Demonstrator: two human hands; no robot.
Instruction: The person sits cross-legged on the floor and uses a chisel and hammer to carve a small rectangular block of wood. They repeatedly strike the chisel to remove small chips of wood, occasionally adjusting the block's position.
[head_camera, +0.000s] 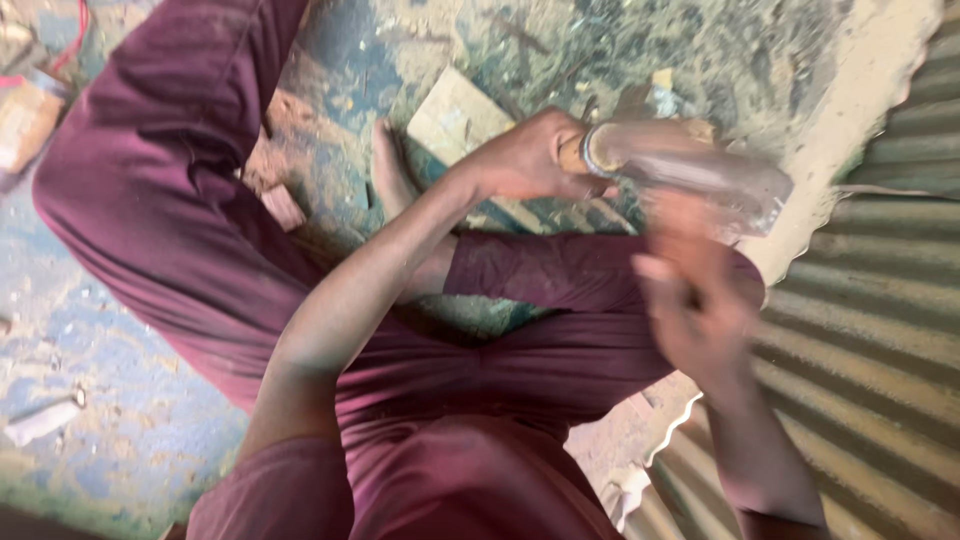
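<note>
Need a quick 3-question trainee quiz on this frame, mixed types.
1. True or false: the left hand grips the tool at its wooden handle end.
2. Which surface lies on the right of the view? A) corrugated metal sheet B) glass pane C) carpet
3. Fill in: the right hand is motion-blurred, just below the tool's ____ part.

Key: 1 true; 2 A; 3 metal
</note>
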